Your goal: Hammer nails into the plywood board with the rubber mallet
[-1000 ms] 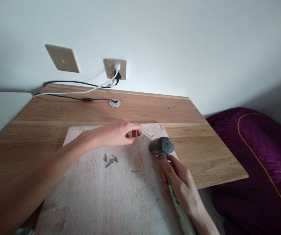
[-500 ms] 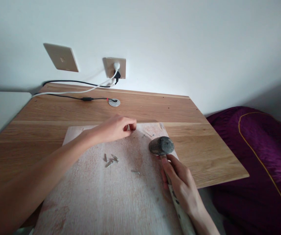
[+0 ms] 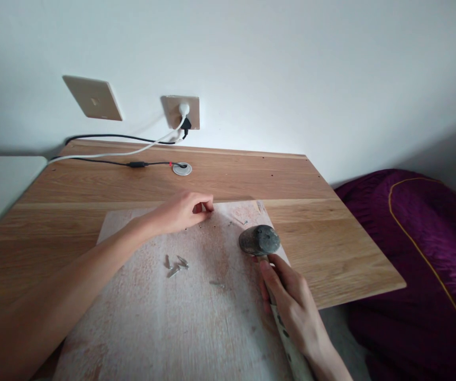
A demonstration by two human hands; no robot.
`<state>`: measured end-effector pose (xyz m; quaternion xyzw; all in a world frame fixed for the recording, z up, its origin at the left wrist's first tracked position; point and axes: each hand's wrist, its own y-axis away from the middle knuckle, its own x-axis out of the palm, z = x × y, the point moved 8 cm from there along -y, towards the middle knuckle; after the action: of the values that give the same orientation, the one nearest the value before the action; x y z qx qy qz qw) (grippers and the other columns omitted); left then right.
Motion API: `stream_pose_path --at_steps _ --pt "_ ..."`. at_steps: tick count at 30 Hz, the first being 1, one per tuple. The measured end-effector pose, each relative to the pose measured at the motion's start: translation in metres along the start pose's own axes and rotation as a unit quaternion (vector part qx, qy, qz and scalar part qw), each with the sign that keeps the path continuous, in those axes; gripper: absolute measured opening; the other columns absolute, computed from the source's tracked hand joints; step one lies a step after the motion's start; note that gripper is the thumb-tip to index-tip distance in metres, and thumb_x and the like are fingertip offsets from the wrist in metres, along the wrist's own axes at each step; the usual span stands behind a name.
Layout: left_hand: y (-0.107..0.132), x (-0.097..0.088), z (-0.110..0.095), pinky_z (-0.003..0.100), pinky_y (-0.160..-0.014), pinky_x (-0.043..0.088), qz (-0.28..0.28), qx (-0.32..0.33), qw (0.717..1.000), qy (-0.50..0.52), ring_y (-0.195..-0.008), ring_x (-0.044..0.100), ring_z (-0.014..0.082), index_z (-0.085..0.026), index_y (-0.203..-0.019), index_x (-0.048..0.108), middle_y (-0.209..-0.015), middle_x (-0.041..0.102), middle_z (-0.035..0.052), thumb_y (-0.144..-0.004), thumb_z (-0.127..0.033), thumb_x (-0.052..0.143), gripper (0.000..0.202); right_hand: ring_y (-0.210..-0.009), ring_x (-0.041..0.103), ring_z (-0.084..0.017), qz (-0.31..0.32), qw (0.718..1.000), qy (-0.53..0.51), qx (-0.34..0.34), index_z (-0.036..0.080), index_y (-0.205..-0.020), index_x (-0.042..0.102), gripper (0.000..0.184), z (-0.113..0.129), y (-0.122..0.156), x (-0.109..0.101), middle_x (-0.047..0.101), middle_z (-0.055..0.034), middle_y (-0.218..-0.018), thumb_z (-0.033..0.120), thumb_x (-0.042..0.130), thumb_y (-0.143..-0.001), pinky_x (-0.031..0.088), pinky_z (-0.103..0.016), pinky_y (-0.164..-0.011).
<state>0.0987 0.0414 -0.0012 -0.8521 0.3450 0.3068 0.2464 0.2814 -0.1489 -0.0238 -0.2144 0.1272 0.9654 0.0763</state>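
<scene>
My right hand (image 3: 291, 296) is wrapped round the pale, dark-spotted handle of a mallet (image 3: 260, 239), whose dark grey head hovers over the right side of a whitish wooden board (image 3: 140, 328). Near the board's far edge, my left hand (image 3: 186, 211) pinches thumb and forefinger together; whatever sits between the fingertips is too small to make out. Several silvery nails or screws (image 3: 176, 267) lie in a loose group on the board. Another one (image 3: 217, 284) rests alone closer to the mallet. Small metal pieces (image 3: 245, 223) stick up or lie beyond the mallet head, near small dark holes.
The board lies on a wooden tabletop (image 3: 331, 238). Behind it, black and white cables (image 3: 105, 154) run to a wall socket (image 3: 192, 112) and a round cable grommet (image 3: 182, 169). Purple fabric (image 3: 422, 248) bulges at the right of the table; a white panel (image 3: 6, 185) stands left.
The view has shifted slightly, so the board and both hands appear a little further left. The left-hand pinch and the grip on the mallet look unchanged.
</scene>
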Motion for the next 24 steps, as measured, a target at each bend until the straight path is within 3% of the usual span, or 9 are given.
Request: stream_pose_path --at_steps 8,24 --pt "-0.0007 -0.0047 0.0067 0.025 -0.061 0.038 -0.044 -0.020 0.999 0.005 -0.056 0.051 0.0104 -0.018 -0.082 0.067 -0.062 0.058 -0.0059 -0.090 -0.013 0.067 0.010 -0.051 0.054 -0.015 0.001 1.000 -0.008 0.014 0.024 -0.078 0.058 0.057 -0.0045 -0.0016 0.0003 0.056 0.0021 -0.058 0.073 0.049 -0.105 0.042 -0.026 -0.049" --pt "-0.0007 -0.0015 0.0114 0.024 -0.058 0.035 -0.036 -0.016 0.999 0.017 -0.054 0.047 0.0095 -0.018 -0.077 0.065 -0.058 0.055 -0.0063 -0.090 -0.018 0.069 0.013 -0.051 0.054 -0.015 -0.006 1.000 0.011 0.009 0.024 -0.077 0.059 0.058 -0.0027 -0.0018 -0.0009 0.056 0.0020 -0.057 0.074 0.048 -0.104 0.043 -0.027 -0.049"
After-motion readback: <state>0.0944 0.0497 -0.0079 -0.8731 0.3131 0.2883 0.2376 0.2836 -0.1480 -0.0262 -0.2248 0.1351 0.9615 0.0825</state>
